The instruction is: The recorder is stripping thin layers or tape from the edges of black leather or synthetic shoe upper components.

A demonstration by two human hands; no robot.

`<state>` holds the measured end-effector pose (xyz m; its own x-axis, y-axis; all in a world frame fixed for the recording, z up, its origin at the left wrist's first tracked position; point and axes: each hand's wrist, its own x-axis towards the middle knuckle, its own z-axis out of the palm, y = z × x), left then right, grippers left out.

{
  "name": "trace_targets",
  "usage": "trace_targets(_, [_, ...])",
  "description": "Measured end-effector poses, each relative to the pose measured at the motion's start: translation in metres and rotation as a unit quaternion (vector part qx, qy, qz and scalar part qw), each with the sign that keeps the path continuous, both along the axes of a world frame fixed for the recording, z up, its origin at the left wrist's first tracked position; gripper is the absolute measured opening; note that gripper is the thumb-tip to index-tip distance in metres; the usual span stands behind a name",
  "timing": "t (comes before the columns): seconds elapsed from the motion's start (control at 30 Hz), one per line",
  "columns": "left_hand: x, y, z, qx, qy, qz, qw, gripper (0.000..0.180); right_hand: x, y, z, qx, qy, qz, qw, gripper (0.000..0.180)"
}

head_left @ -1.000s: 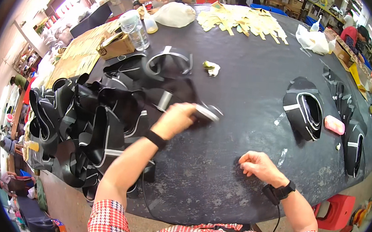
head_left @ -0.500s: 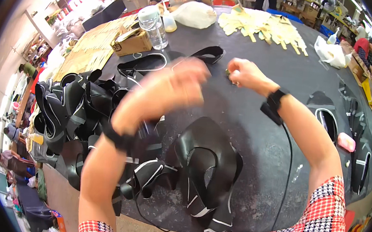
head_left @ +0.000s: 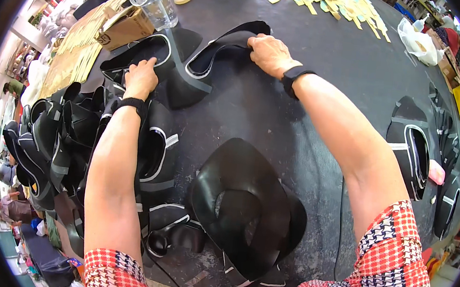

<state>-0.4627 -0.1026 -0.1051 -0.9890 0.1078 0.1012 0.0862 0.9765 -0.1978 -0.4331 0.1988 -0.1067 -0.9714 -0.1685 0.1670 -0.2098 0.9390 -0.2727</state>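
Fingers bent, my left hand (head_left: 141,78) grips the edge of a black, smooth, curved piece with white edging (head_left: 165,44), beside the pile on the left. My right hand (head_left: 270,53) is closed on the far end of another black white-edged piece (head_left: 225,42), which arches up off the table; its fingertips are partly hidden behind that piece. Close to my body lies a large black ring-shaped piece (head_left: 219,167) with an oval opening. Its glossy side faces up, and neither hand touches it.
Several similar black pieces (head_left: 50,138) are heaped at the left, and more (head_left: 408,142) lie at the right edge. A water jug (head_left: 157,6) and a cardboard box (head_left: 125,29) stand at the back left. Pale yellow strips (head_left: 329,4) lie at the back. A dark cable (head_left: 339,224) crosses the table.
My left hand has moved left and down onto a black piece. My right hand has moved up and left and taken hold of another's end. The near ring-shaped piece looks more spread out.
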Motion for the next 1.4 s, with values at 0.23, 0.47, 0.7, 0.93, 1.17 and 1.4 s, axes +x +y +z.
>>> trace_targets(0.23, [0.031,-0.004,0.029,0.142,0.125,-0.133,0.973,0.022,0.109,-0.006,0.068,-0.008,0.128,0.036,0.991,0.010])
trace_targets(0.47, [0.137,0.040,0.105,0.185,-0.169,-0.411,0.876,0.017,0.308,0.047,0.146,0.107,-0.073,-0.037,0.991,0.020])
trace_targets(0.7, [0.196,0.065,0.058,0.142,-0.257,-0.476,0.829,0.027,0.417,0.062,0.119,0.099,-0.034,-0.245,0.964,0.013])
trace_targets(0.93, [0.216,0.065,0.078,0.299,-0.116,-0.427,0.846,0.052,0.448,0.083,0.140,0.075,-0.019,-0.333,0.940,0.017])
trace_targets(1.17, [0.320,0.045,0.201,0.428,-0.248,-0.255,0.831,0.047,0.470,0.035,0.064,-0.118,-0.027,-0.126,0.985,0.041])
trace_targets(1.4, [0.468,0.051,0.227,0.307,-0.290,-0.334,0.843,0.034,0.481,0.125,0.119,-0.662,-0.175,-0.091,0.723,0.023])
